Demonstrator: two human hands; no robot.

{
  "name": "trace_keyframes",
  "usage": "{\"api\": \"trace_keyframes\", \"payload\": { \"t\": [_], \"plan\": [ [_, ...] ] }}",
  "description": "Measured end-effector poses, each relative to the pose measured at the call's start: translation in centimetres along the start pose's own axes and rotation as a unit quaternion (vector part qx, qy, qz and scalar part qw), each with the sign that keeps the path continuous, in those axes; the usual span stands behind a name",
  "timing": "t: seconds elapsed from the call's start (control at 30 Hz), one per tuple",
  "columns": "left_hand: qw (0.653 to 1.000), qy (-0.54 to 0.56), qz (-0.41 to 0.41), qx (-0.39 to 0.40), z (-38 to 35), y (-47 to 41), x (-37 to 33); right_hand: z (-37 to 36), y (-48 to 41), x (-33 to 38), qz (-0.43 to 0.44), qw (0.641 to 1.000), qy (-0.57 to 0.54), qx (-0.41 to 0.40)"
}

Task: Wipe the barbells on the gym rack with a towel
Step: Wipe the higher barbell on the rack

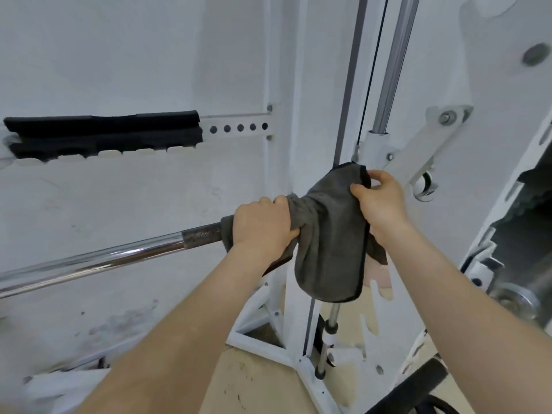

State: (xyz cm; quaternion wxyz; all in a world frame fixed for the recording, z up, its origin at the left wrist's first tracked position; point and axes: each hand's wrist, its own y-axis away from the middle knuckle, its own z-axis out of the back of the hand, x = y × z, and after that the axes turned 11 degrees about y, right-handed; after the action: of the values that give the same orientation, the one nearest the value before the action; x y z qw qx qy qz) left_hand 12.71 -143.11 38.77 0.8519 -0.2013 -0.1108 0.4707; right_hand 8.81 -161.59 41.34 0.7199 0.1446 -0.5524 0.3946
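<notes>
In the head view, the chrome barbell [89,259] runs from the lower left edge of the frame up toward the centre, where the grey towel [331,234] is wrapped over it beside the white rack upright [325,85]. The left hand [263,224] at the centre grips the towel tightly around the bar. The right hand [380,200], just right of centre, pinches the upper edge of the towel between thumb and fingers, and the rest of the cloth hangs down below the bar.

Under the fingers [279,203] of the left hand [263,225] the towel [328,234] is grey cloth, soft and matt (its hem darker). Just past them the barbell [89,261] is dull and rough, then glossy chrome.
</notes>
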Motion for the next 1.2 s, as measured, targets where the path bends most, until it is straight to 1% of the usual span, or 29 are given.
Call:
{"api": "trace_keyframes", "payload": {
  "t": [0.03, 0.07, 0.1, 0.13, 0.17, 0.2, 0.27, 0.37, 0.47, 0.57, 0.67, 0.73, 0.8, 0.9, 0.93, 1.0, 1.03, 1.07, 1.13, 1.2],
  "plan": [
    [1.0, -0.004, -0.002, 0.001, -0.6, -1.2, -1.5, 0.8, -1.1, -0.5, 0.037, 0.996, 0.076, -0.013],
    [1.0, -0.007, -0.005, 0.001, -1.3, -2.3, -3.0, 1.4, -2.0, -1.1, 0.083, 0.981, 0.175, -0.03],
    [1.0, -0.005, -0.006, -0.001, -2.1, -3.6, -4.6, 1.8, -2.8, -1.6, 0.135, 0.953, 0.267, -0.048],
    [1.0, -0.002, -0.004, -0.003, -2.8, -4.9, -6.2, 2.1, -3.3, -2.1, 0.182, 0.923, 0.332, -0.064],
    [1.0, 0.001, 0.0, -0.002, -3.4, -6.3, -7.8, 2.2, -3.6, -2.6, 0.215, 0.9, 0.371, -0.073],
    [1.0, 0.001, 0.002, 0.0, -4.0, -7.7, -9.5, 2.5, -3.7, -3.0, 0.238, 0.888, 0.385, -0.079],
    [1.0, -0.009, -0.013, 0.01, -5.2, -10.2, -12.5, 3.1, -3.7, -4.2, 0.273, 0.884, 0.367, -0.096],
    [0.999, -0.016, -0.016, 0.025, -6.3, -12.8, -14.9, 3.7, -4.1, -6.9, 0.292, 0.872, 0.376, -0.113],
    [1.0, -0.013, -0.019, -0.002, -6.5, -13.1, -14.9, 3.3, -4.6, -8.5, 0.305, 0.839, 0.44, -0.096],
    [0.999, -0.017, -0.048, -0.002, -6.0, -11.9, -13.9, 2.5, -4.4, -8.3, 0.293, 0.803, 0.515, -0.067],
    [0.999, -0.002, -0.045, 0.012, -4.6, -9.2, -10.7, 1.6, -3.7, -6.2, 0.274, 0.772, 0.574, -0.006],
    [1.0, -0.02, -0.023, 0.002, -3.3, -6.0, -6.9, -0.1, -2.4, -4.5, 0.292, 0.76, 0.579, 0.045],
    [0.998, -0.058, -0.007, -0.022, -2.1, -2.2, -2.2, -2.9, -0.2, -2.7, 0.353, 0.759, 0.54, 0.083],
    [0.996, -0.072, 0.028, -0.054, 0.5, 3.7, 4.9, -7.9, 4.1, 0.2, 0.464, 0.76, 0.428, 0.153],
    [0.995, -0.073, 0.04, -0.059, 1.5, 5.7, 7.1, -9.2, 5.5, 0.9, 0.501, 0.753, 0.391, 0.169],
    [0.993, -0.081, 0.064, -0.065, 3.5, 9.8, 11.8, -11.1, 7.8, 1.8, 0.569, 0.721, 0.359, 0.165],
    [0.991, -0.083, 0.08, -0.063, 4.5, 11.8, 14.4, -11.6, 8.5, 1.9, 0.589, 0.705, 0.361, 0.157],
    [0.99, -0.081, 0.097, -0.06, 5.4, 13.8, 16.8, -11.9, 9.0, 2.0, 0.596, 0.697, 0.368, 0.149],
    [0.989, -0.067, 0.125, -0.049, 7.2, 17.0, 20.7, -12.0, 9.3, 2.0, 0.583, 0.705, 0.383, 0.129],
    [0.989, -0.049, 0.133, -0.04, 8.5, 18.7, 22.6, -11.5, 9.2, 2.0, 0.546, 0.719, 0.413, 0.119]
  ]
}}
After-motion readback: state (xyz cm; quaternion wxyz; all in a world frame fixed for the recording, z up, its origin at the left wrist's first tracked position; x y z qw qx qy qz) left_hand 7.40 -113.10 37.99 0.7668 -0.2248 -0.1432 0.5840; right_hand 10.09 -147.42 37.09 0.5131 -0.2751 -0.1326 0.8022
